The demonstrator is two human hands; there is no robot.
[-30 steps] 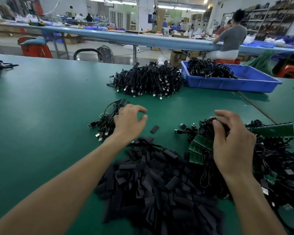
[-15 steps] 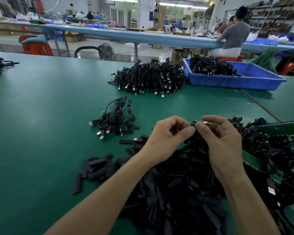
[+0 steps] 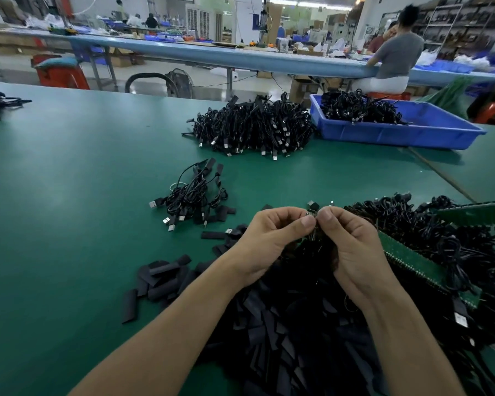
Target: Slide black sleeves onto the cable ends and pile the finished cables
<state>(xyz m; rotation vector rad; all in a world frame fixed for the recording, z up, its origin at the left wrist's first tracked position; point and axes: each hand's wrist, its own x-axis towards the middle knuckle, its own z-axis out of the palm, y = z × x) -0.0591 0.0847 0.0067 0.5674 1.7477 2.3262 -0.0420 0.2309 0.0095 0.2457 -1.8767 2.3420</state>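
Pinching a small cable end (image 3: pixel 312 210) between the fingertips of both hands, a person works at a green table (image 3: pixel 69 210), seen from above their bare forearms. The left hand (image 3: pixel 272 241) and right hand (image 3: pixel 352 250) meet at the centre of the frame. Each grip is pressed together on that one little dark piece, with fingers curled and thumbs nearly touching. Whether a sleeve is already on it is too small to tell. This looks like the fitting step.

Below the hands, filling the lower centre, lies a big heap of loose black sleeves (image 3: pixel 283 338), with a few strays spilling to the left. At the right edge sits a tangle of cables (image 3: pixel 440 238), some joined to green circuit strips (image 3: pixel 412 261). Both heaps are large, so much work seems to be left.

Left of centre, just above the hands, a small pile of cables (image 3: pixel 195 195) rests on the table. Black sleeves cover some ends and silver USB plugs show. These are likely the finished ones.

Farther back, in the upper centre, is a much larger heap of black cables (image 3: pixel 252 130). Beside it to the right, a blue tray (image 3: pixel 389 137) holds more. Whether those are finished cannot be told. Another person (image 3: pixel 397 52) sits at a long table (image 3: pixel 240 57) in the background.
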